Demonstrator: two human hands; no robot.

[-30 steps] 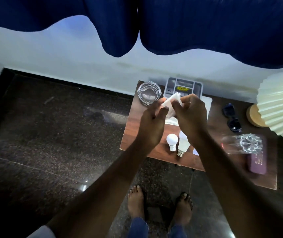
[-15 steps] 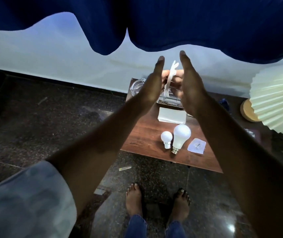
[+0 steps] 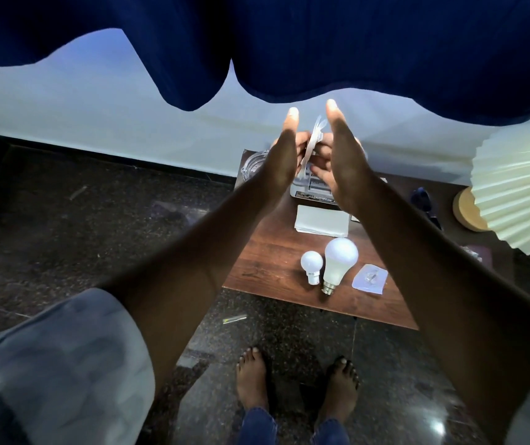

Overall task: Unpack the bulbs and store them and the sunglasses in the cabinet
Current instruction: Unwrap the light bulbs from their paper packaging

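Head cam: both hands up over the table (image 3: 266, 261), left hand (image 3: 284, 155) and right hand (image 3: 342, 159) pinching a thin clear-white packet (image 3: 311, 146) edge-on between their fingers, probably bulb packaging. Two white bulbs (image 3: 337, 261) lie below, unpacked.

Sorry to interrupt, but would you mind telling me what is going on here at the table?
A person is standing at a low wooden table, holding a thin white packet up between the left hand and right hand, apparently working it open. Two bare white bulbs, a small bulb and a large bulb, already lie on the table beside a small clear packet. The sunglasses lie near the pleated lamp, not yet put away.
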